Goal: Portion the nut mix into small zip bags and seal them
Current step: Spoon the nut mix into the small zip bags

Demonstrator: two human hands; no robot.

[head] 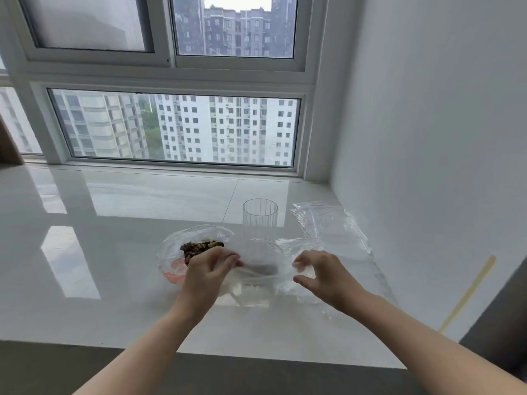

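Observation:
A clear small zip bag (pixel 263 265) hangs just above the white sill, held at its top between both hands. My left hand (pixel 206 273) pinches its left edge and my right hand (pixel 319 276) pinches its right edge with thumb and fingers curled. Something dark shows blurred through the bag. Behind my left hand lies a larger clear bag (pixel 182 246) holding the brown nut mix (pixel 199 248), with something orange-pink at its bottom. A pile of empty zip bags (pixel 330 220) lies flat at the right.
A ribbed clear glass (pixel 260 219) stands behind the held bag. The glossy white sill (pixel 114 252) runs left, with the window behind and a white wall on the right. Its front edge drops off near my forearms.

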